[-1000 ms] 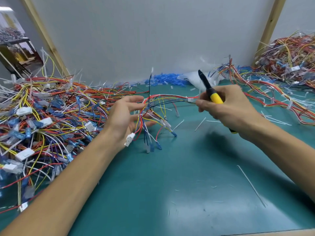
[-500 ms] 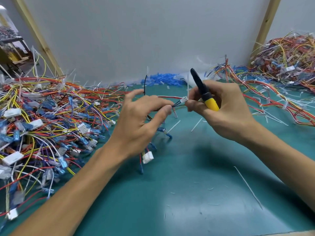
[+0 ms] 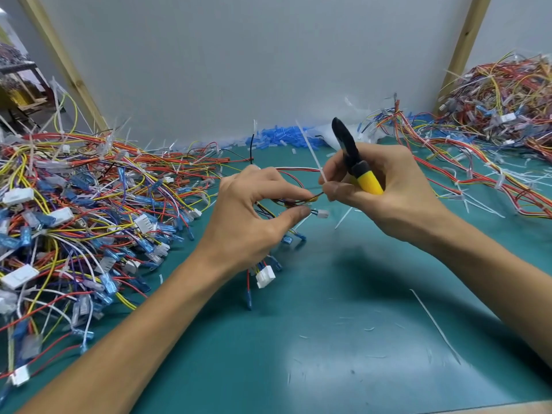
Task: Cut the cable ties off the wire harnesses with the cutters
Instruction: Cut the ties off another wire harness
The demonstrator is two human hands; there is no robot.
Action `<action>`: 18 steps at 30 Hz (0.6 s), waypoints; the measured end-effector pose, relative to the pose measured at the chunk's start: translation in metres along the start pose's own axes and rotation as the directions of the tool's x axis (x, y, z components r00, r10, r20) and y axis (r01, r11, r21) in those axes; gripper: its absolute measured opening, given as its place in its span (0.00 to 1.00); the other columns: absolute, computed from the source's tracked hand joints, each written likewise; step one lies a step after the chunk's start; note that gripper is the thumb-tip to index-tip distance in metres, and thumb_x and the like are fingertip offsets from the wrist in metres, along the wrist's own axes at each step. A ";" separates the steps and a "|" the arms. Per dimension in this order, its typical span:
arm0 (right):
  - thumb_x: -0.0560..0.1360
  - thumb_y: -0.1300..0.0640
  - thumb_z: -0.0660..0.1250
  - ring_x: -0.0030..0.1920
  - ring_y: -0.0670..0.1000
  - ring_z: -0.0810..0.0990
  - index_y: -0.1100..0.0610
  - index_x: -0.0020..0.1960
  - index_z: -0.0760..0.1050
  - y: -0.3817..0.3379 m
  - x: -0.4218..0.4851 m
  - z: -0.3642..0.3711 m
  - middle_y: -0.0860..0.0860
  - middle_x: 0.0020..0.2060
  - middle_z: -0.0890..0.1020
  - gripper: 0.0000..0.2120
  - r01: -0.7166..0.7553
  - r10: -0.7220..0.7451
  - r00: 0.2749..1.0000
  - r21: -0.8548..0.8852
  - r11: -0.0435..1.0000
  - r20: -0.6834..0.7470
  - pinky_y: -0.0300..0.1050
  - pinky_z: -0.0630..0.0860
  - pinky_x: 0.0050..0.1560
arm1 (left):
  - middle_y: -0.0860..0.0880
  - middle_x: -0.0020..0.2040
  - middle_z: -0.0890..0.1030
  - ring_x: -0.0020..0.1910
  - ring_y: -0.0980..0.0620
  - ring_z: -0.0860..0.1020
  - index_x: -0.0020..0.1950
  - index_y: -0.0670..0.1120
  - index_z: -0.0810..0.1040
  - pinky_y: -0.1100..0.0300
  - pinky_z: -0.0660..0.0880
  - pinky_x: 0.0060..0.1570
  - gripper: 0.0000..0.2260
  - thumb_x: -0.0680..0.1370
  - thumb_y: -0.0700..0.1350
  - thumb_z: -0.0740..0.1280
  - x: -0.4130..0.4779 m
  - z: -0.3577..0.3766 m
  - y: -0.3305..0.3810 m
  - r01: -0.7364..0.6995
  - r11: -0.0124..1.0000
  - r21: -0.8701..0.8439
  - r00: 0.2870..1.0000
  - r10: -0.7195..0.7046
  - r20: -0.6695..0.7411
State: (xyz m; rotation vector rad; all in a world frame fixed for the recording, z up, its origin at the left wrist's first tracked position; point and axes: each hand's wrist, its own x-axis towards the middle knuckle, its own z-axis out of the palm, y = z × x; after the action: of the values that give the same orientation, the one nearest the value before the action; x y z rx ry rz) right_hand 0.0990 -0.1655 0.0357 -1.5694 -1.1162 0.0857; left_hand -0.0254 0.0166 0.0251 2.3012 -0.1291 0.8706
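Front of mat [image 3: 328,369]: small white offcuts, plus one long loose tie [image 3: 434,327] lying flat to the right. Both forearms come in over the mat. Left hand [image 3: 251,222] is held above the mat, thumb and forefinger pinching the harness [image 3: 294,201] at mid-run. A white connector [image 3: 265,276] and blue terminals hang below that hand, and a small plug [image 3: 323,213] sticks out just past the thumb tip. Right hand [image 3: 397,198] is just beside it, fingertips nearly touching the left's. Its fingers are curled round the cutters [image 3: 369,180], whose yellow-and-black handle stands up out of the fist; the cutting end is hidden. The same hand's thumb and forefinger pinch the lower end of a white tie [image 3: 312,153], which sticks up and away, tilted left. Can't tell if it's looped round the wires. Left pile [image 3: 89,204] of tied harnesses covers that side of the mat; right pile [image 3: 501,115] sits at the far right corner with strands trailing toward the middle. Blue sleeves [image 3: 277,138] are heaped along the back edge against the grey wall [image 3: 239,70], and a wooden post [image 3: 64,61] leans at each side.
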 end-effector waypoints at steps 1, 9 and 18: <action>0.76 0.71 0.74 0.36 0.42 0.80 0.61 0.48 0.82 0.000 0.000 0.000 0.44 0.37 0.83 0.06 -0.001 0.001 1.000 -0.006 1.000 0.003 0.34 0.77 0.43 | 0.55 0.43 0.84 0.47 0.52 0.77 0.51 0.50 0.89 0.42 0.71 0.56 0.07 0.74 0.47 0.78 0.000 -0.001 0.000 0.010 1.000 0.013 1.000 -0.010 0.008; 0.76 0.58 0.76 0.35 0.46 0.75 0.58 0.47 0.80 0.002 0.001 0.007 0.47 0.35 0.79 0.06 -0.070 0.070 0.997 -0.022 0.997 0.027 0.44 0.73 0.39 | 0.61 0.39 0.82 0.43 0.59 0.79 0.48 0.49 0.87 0.48 0.67 0.65 0.03 0.79 0.46 0.73 -0.002 0.007 0.006 -0.046 0.995 0.094 0.995 0.054 -0.084; 0.69 0.62 0.72 0.40 0.60 0.75 0.55 0.41 0.75 0.009 0.007 -0.023 0.52 0.35 0.78 0.06 0.045 0.064 0.988 -0.660 0.750 0.140 0.61 0.74 0.40 | 0.51 0.39 0.82 0.41 0.48 0.76 0.46 0.44 0.86 0.46 0.74 0.47 0.04 0.79 0.41 0.72 0.001 0.000 -0.008 -0.031 0.995 0.100 0.979 0.051 -0.198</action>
State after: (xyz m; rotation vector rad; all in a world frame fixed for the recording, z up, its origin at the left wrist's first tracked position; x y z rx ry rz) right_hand 0.1211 -0.1766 0.0399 -2.2360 -1.3468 -0.2163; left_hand -0.0222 0.0231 0.0219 2.2894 -0.0473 1.1470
